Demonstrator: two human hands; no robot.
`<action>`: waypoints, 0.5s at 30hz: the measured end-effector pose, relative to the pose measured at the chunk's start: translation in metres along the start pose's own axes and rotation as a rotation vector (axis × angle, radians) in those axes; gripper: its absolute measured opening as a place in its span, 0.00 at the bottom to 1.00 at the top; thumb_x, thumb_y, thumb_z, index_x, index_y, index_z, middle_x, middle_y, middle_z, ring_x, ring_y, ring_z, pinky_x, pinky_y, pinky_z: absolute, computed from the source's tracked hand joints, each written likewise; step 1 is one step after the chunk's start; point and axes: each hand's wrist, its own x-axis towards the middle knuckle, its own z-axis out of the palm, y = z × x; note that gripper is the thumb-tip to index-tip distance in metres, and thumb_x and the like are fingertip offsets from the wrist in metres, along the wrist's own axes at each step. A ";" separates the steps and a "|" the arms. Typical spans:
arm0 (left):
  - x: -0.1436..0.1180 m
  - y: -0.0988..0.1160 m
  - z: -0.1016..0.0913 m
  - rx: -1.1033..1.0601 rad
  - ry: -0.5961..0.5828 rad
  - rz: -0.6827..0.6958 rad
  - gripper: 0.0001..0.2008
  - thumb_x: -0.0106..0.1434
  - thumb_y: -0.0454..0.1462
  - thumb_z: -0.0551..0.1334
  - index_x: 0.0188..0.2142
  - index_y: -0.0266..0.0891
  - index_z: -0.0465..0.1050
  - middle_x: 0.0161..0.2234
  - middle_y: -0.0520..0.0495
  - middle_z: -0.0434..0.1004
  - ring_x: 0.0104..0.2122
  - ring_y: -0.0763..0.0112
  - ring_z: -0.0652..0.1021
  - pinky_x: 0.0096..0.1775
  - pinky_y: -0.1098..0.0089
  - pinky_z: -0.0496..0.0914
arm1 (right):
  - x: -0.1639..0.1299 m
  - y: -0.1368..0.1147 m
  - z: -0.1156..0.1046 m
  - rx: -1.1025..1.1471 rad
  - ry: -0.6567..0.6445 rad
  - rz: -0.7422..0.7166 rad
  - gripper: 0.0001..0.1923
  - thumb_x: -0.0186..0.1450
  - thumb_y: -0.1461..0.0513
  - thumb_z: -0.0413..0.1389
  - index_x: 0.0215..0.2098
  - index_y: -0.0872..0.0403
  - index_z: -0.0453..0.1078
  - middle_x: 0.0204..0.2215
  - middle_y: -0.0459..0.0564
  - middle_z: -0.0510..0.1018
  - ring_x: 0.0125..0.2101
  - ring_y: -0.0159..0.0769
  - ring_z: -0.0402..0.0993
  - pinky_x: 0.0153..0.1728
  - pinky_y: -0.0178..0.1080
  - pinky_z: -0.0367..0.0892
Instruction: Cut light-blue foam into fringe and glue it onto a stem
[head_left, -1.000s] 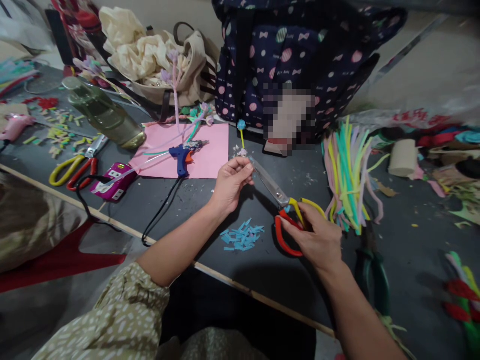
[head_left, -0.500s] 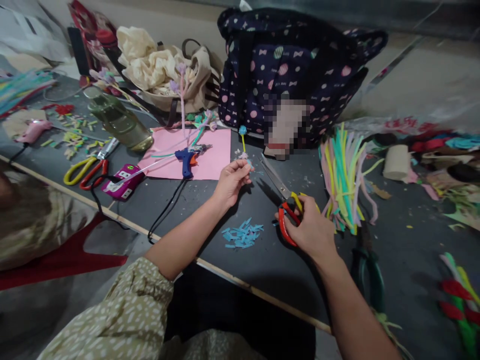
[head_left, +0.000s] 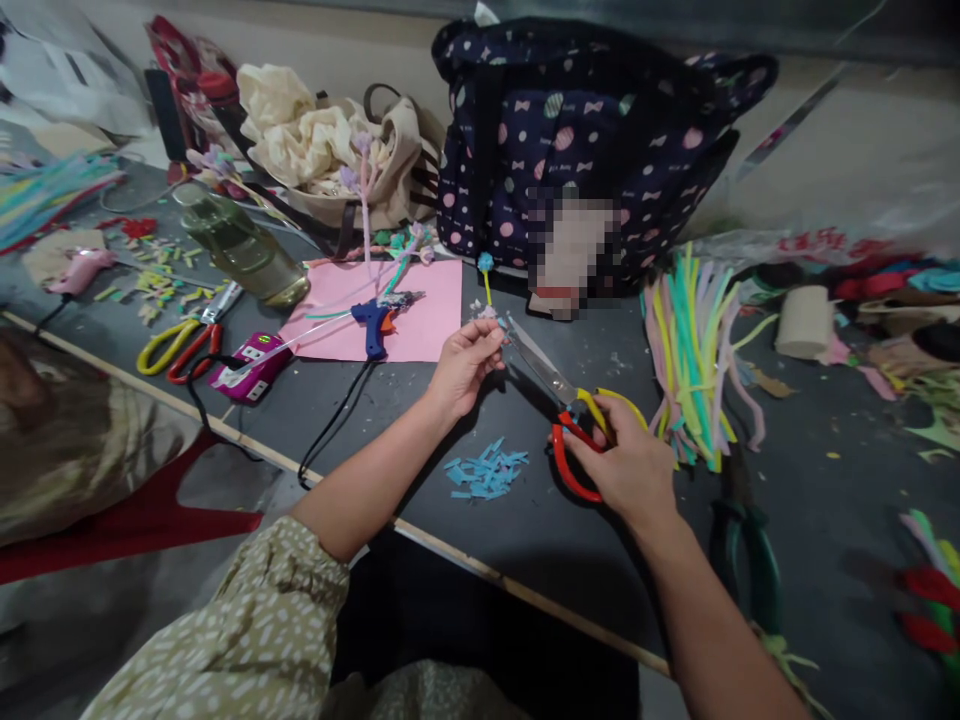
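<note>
My left hand (head_left: 471,368) is closed in a pinch above the dark table, and a small bit of blue strip (head_left: 502,323) shows at its fingertips. In my right hand (head_left: 634,460) are scissors (head_left: 551,375) with red and yellow handles, their blades pointing toward my left fingertips. A heap of short blue strips (head_left: 487,470) lies on the table below and between my hands. Just beyond my left hand is a yellow stem with a blue fuzzy top (head_left: 486,263); its lower end is partly hidden by my fingers.
A blue glue gun (head_left: 371,328) rests on pink paper (head_left: 435,300). To the left are a purple power socket (head_left: 251,365), other scissors (head_left: 180,345) and a bottle (head_left: 244,245). Pipe cleaners (head_left: 686,360) and green-handled pliers (head_left: 746,560) lie right; a dotted bag (head_left: 502,150) stands behind.
The scissors have moved left, bringing their tips closer to my left fingers. My left hand keeps its pinch in nearly the same place. The view has shifted slightly.
</note>
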 end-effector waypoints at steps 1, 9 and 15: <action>0.000 0.000 0.000 0.003 0.002 -0.002 0.13 0.49 0.39 0.74 0.32 0.38 0.75 0.25 0.55 0.73 0.20 0.82 0.68 0.26 0.76 0.67 | 0.000 0.000 0.000 0.002 -0.003 0.005 0.28 0.58 0.43 0.59 0.49 0.51 0.69 0.24 0.45 0.75 0.27 0.40 0.75 0.26 0.39 0.64; 0.000 0.001 0.000 0.029 0.011 0.027 0.13 0.48 0.39 0.75 0.32 0.39 0.76 0.24 0.56 0.72 0.21 0.81 0.70 0.27 0.76 0.69 | 0.000 0.000 0.000 0.004 0.012 -0.003 0.28 0.58 0.44 0.59 0.49 0.52 0.70 0.23 0.45 0.75 0.27 0.40 0.75 0.26 0.38 0.63; 0.000 0.003 -0.001 -0.026 0.021 -0.005 0.15 0.46 0.38 0.76 0.32 0.37 0.75 0.25 0.55 0.74 0.21 0.82 0.72 0.28 0.77 0.70 | 0.000 -0.003 -0.003 0.046 0.023 -0.009 0.28 0.58 0.44 0.59 0.48 0.53 0.71 0.22 0.44 0.75 0.25 0.37 0.74 0.26 0.38 0.65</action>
